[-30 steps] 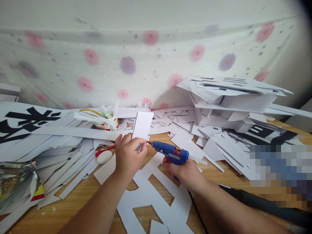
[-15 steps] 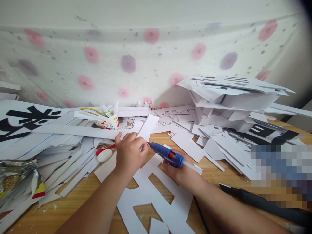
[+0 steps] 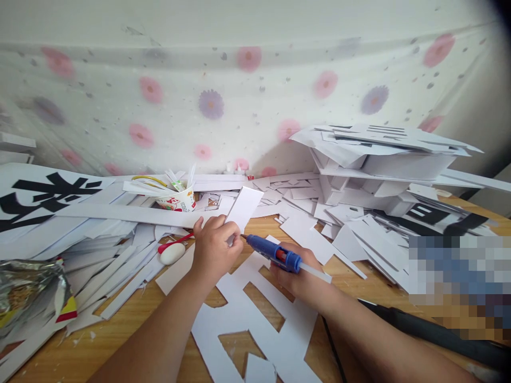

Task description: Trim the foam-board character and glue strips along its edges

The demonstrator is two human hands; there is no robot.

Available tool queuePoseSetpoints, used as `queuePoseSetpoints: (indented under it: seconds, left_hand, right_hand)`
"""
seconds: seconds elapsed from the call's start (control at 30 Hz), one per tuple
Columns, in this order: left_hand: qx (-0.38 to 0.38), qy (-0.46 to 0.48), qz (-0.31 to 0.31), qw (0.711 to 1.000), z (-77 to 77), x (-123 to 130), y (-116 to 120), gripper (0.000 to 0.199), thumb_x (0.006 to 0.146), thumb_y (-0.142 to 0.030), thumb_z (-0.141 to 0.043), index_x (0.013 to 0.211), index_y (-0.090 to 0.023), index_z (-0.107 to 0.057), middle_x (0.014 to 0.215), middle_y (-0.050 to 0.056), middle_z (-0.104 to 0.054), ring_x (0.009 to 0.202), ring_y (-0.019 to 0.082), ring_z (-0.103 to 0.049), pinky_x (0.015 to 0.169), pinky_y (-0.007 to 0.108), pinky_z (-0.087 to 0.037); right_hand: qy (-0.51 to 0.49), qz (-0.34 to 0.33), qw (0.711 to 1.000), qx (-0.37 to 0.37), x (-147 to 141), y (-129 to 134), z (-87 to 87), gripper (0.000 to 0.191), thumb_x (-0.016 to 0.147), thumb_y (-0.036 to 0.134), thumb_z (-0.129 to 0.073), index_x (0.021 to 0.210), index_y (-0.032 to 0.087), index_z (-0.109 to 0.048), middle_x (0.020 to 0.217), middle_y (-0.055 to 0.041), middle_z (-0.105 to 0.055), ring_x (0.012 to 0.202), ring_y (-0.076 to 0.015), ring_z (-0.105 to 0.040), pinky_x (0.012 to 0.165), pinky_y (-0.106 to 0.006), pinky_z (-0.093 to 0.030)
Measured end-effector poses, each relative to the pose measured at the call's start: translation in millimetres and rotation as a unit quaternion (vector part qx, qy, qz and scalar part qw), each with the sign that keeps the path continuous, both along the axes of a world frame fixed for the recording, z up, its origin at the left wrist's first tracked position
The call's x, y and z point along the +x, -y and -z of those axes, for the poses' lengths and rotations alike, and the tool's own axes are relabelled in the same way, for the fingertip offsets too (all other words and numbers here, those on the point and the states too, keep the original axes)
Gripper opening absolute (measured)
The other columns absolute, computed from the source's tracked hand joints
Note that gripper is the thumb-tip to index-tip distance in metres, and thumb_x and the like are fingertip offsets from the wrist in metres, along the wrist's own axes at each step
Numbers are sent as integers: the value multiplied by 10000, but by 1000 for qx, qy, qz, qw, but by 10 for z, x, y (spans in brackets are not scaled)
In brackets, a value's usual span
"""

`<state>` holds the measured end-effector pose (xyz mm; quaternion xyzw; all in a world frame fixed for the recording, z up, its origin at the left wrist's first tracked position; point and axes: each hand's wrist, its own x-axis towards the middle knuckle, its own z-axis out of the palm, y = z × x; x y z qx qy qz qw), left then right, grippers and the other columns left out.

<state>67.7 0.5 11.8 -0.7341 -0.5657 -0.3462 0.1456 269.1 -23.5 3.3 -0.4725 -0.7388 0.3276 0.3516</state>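
My left hand [image 3: 217, 247] is closed on a small white strip of foam board [image 3: 245, 207], which sticks up past the fingers. In my right hand [image 3: 297, 276] is a blue glue gun [image 3: 273, 252] with a pale glue stick jutting from its back end. The gun's nozzle points left and sits close to the fingers of my left hand; whether it touches the strip cannot be made out. Below both hands a white cut-out board [image 3: 259, 324] with several openings lies flat on the wooden table [image 3: 311, 351].
White offcuts [image 3: 115, 266] spread to the left, near a red-handled white spoon [image 3: 172, 254] and a paper cup [image 3: 178, 199] of odds and ends. A stacked white structure [image 3: 383, 165] stands at the back right. A black-handled knife [image 3: 431, 324] and an opened foil packet [image 3: 32, 292] lie in front.
My left hand and the strip have shifted very slightly to the right. The glue gun keeps nearly the same place by the left fingers.
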Motion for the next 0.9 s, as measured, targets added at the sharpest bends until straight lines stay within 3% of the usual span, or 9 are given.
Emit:
queuePoseSetpoints:
  seconds: [0.3, 0.4, 0.5, 0.67, 0.77, 0.9]
  left_hand:
    - [-42, 121, 14, 992, -21, 30, -18, 155, 685, -101, -511, 573, -201, -552, 683, 10, -563, 717, 184, -517, 754, 327, -363]
    - [-63, 213, 31, 975, -7, -32, -52, 148, 652, -94, -517, 558, -205, -548, 665, -1, -539, 722, 181, -500, 742, 309, -354]
    - [-37, 319, 15, 947, 6, -198, -124, 131, 668, -113, -512, 575, -202, -536, 669, -7, -514, 710, 172, -492, 714, 290, -362]
    - [-76, 412, 57, 906, -26, -291, -127, 131, 781, -271, -555, 684, -190, -589, 636, -11, -555, 608, 151, -499, 599, 253, -381]
    - [-111, 433, 102, 889, -52, -156, -45, 173, 777, -346, -619, 713, -185, -632, 707, 5, -611, 686, 160, -539, 640, 247, -397]
    - [-142, 433, 138, 879, -69, -35, 32, 182, 805, -364, -631, 752, -192, -658, 762, 13, -641, 765, 165, -560, 698, 252, -404]
  right_hand:
    - [-15, -8, 999, 37, -14, 1, 5, 156, 710, 165, -531, 627, 212, -408, 592, 49, -456, 539, -105, -418, 509, -223, -319]
    - [-20, -5, 998, 62, -28, 8, 48, 135, 736, 195, -534, 640, 211, -440, 609, 37, -487, 552, -119, -443, 524, -239, -340]
    - [-55, 4, 996, 74, -14, 7, 95, 117, 761, 253, -558, 669, 209, -500, 645, 16, -533, 588, -141, -489, 559, -262, -380]
    - [-162, 47, 986, -15, 73, -34, 112, 173, 763, 372, -619, 809, 205, -626, 697, -18, -621, 587, -162, -550, 513, -272, -414]
    - [-183, 42, 981, -57, 116, -61, 97, 205, 724, 374, -662, 832, 201, -640, 698, -23, -637, 554, -154, -550, 451, -255, -394]
    - [-199, 42, 977, -62, 114, -46, 52, 182, 718, 339, -672, 834, 203, -639, 756, -26, -664, 596, -153, -580, 484, -258, -435]
